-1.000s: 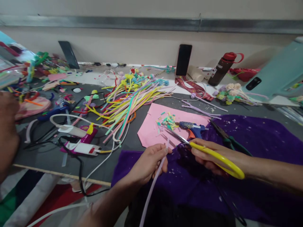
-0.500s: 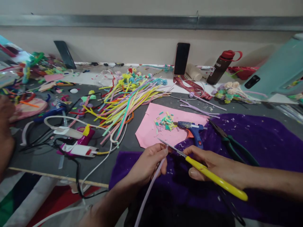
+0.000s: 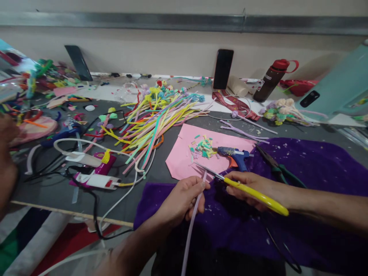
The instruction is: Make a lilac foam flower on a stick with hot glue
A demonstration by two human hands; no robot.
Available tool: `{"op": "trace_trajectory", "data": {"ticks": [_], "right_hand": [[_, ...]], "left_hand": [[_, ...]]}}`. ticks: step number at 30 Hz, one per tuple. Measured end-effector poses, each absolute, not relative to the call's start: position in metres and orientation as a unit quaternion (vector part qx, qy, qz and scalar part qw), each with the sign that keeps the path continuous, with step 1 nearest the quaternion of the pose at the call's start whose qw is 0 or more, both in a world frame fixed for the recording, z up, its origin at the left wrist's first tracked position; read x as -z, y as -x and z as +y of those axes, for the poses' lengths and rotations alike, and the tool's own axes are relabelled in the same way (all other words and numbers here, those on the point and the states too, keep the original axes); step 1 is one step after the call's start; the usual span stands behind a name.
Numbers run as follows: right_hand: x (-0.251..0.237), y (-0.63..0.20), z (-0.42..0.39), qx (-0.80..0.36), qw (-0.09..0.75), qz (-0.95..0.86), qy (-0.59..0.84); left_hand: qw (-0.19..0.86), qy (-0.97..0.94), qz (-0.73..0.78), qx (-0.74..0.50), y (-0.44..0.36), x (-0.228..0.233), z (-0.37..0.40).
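My left hand [image 3: 186, 197] pinches a pale lilac pipe cleaner [image 3: 191, 230] near its top end; the rest hangs down toward me. Closed around yellow-handled scissors [image 3: 255, 195], my right hand [image 3: 253, 188] is just to the right. The scissor blades lie close to the lilac tip, though I cannot tell whether they touch it. Beyond my hands, small cut pieces [image 3: 203, 147] in green, yellow and lilac are heaped on a pink sheet [image 3: 179, 153]. A blue glue gun [image 3: 234, 153] lies over the sheet's right side. Under my hands spreads a purple cloth [image 3: 304, 165].
Green-handled pliers [image 3: 283, 170] rest on the cloth. Many coloured pipe-cleaner stems [image 3: 161, 119] are bunched at the centre back. A magenta-and-white device [image 3: 97, 178] with cables lies left. A phone [image 3: 223, 69] and a bottle [image 3: 270, 82] stand behind. Another person's hand [image 3: 6, 153] is at the left edge.
The yellow scissor handle has swung upward and a little left, and the blades look slightly more apart. My left hand still pinches the lilac pipe cleaner. The view has shifted slightly.
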State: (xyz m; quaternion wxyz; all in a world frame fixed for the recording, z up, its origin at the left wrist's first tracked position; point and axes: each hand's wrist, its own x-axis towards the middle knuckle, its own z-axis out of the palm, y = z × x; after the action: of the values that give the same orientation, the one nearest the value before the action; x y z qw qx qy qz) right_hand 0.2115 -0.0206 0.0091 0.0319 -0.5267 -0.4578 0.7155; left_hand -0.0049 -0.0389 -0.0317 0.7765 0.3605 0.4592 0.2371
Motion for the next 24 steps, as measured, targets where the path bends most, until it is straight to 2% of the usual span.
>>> {"op": "trace_trajectory", "data": {"ticks": [8, 13, 17, 24], "right_hand": [[-0.02, -0.226, -0.029, -0.739, 0.079, -0.431, 0.512], [-0.042, -0.231, -0.04, -0.692, 0.043, -0.53, 0.488], [-0.04, -0.228, -0.044, -0.647, 0.029, -0.604, 0.465], [-0.023, -0.216, -0.044, -0.651, 0.036, -0.59, 0.477]], "left_hand": [[0.781, -0.357, 0.442, -0.259, 0.005, 0.036, -0.039], [0.773, -0.356, 0.438, -0.29, 0.005, 0.035, -0.038], [0.773, -0.366, 0.437, -0.28, 0.003, 0.033, -0.039], [0.774, -0.38, 0.427, -0.27, 0.002, 0.036, -0.04]]}}
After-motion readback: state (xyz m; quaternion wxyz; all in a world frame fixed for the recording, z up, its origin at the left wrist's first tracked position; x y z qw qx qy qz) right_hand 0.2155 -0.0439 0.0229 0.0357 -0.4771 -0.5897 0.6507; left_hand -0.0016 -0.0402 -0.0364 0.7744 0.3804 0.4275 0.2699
